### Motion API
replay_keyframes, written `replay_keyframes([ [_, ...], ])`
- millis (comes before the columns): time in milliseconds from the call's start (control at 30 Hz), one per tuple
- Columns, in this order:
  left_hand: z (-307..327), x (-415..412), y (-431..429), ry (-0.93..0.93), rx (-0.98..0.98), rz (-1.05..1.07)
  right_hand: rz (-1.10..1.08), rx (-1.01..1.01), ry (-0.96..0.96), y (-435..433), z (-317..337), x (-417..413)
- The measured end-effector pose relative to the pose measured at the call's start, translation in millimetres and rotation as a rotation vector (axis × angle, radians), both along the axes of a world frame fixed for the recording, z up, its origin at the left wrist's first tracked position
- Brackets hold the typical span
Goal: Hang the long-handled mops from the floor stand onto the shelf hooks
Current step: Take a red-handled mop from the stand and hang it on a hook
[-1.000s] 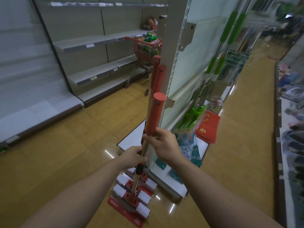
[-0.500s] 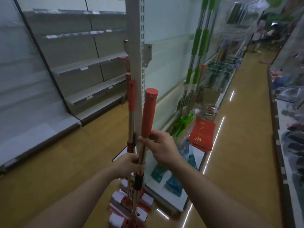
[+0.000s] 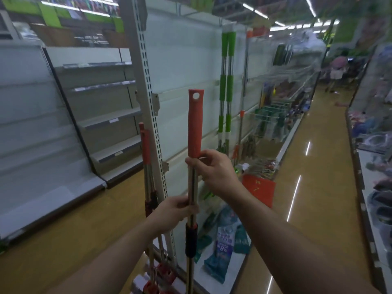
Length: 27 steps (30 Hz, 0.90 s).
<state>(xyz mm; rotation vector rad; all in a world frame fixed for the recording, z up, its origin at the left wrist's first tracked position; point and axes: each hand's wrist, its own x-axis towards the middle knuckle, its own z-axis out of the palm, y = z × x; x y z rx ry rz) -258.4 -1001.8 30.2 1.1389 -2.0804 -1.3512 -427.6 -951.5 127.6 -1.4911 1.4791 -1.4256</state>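
While gripping the mop (image 3: 194,132) upright, right hand (image 3: 216,170) pinching just under the red grip, left hand (image 3: 176,209) wrapped lower on the pole; lifting step; next, probably threading the hole above the fingers onto a hook.

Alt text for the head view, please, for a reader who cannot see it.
Two bare hands hold a red-handled mop upright in a shop aisle: the right hand at the base of the red grip, the left hand lower on the metal pole. More red-handled mops stand beside a white shelf upright; green-handled mops hang farther along.
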Motion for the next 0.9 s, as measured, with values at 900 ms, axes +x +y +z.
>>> replay_keyframes([
  [900, 74, -274, -19, 0.640, -0.083, 0.062, -0.162, -0.120, 0.234, -15, 119, -232],
])
